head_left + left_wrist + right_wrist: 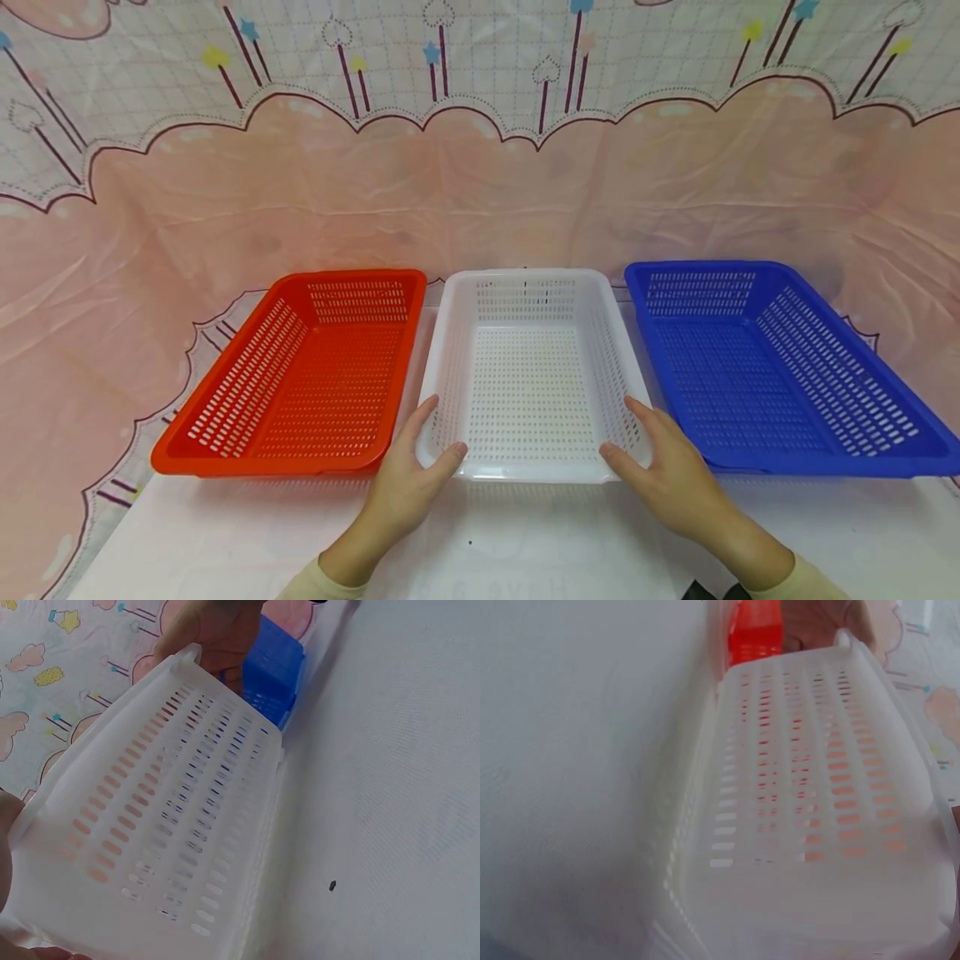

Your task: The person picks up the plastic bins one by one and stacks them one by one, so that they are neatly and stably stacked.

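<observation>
A white plastic basket (528, 472) with slotted walls stands in the middle of the table. My left hand (405, 492) holds its near left corner, thumb over the rim and the other fingers mostly hidden outside the wall. At the near right corner my right hand (675, 477) grips in the same way. Both wrist views show the white basket's near wall (150, 847) from outside, close to the table top. In the right wrist view the slots of that wall (795, 900) show red and pink behind them. Nothing lies inside the white basket.
To the left, close beside the white basket, is a red basket (172, 462); a blue basket (795, 465) is to the right. A patterned pink cloth (525, 192) hangs behind them. The white table (525, 550) reaches toward me, with a dark object (712, 592) at its front edge.
</observation>
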A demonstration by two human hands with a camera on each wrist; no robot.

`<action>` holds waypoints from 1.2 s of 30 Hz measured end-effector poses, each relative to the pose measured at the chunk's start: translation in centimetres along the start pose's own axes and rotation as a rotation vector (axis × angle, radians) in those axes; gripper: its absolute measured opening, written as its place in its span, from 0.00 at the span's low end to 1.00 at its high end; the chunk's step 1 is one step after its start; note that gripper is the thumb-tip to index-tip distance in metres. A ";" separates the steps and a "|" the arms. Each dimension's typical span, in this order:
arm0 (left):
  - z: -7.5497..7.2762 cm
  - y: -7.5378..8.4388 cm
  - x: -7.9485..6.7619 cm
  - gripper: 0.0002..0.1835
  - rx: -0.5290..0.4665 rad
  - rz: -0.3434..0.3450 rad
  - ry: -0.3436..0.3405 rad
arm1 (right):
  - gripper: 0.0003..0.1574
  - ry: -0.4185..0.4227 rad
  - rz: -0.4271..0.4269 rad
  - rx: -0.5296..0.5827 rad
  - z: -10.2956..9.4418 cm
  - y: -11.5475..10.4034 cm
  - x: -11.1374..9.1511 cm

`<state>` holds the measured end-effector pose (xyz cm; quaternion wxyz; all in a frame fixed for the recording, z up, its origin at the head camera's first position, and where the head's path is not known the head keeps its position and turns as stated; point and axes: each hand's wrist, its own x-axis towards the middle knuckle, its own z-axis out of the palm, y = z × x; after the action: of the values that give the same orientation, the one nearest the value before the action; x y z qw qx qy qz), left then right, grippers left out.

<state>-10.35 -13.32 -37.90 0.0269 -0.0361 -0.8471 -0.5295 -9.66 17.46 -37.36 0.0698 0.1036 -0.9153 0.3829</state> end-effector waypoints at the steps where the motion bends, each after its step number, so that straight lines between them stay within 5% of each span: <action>1: 0.0 0.1 -0.1 0.39 0.001 -0.002 -0.001 | 0.45 0.007 0.003 -0.001 0.0 -0.1 -0.1; 13: -1.1 2.2 -1.2 0.39 0.000 0.062 0.025 | 0.42 0.147 -0.068 -0.001 -1.2 -1.8 -0.6; 22: -3.3 4.4 -1.8 0.40 0.048 0.099 0.061 | 0.44 0.216 -0.175 0.045 -2.4 -3.3 -0.5; 30: -6.5 4.6 -1.7 0.38 0.076 0.141 0.106 | 0.43 0.141 -0.184 0.096 -2.9 -5.1 0.3; 36: -9.2 4.0 -1.5 0.38 0.133 0.195 0.137 | 0.42 0.121 -0.290 0.172 -2.3 -6.2 1.1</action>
<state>-8.46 -19.93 -30.38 0.1384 -0.0799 -0.8689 -0.4684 -9.14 14.68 -31.26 0.1702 0.2167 -0.8487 0.4515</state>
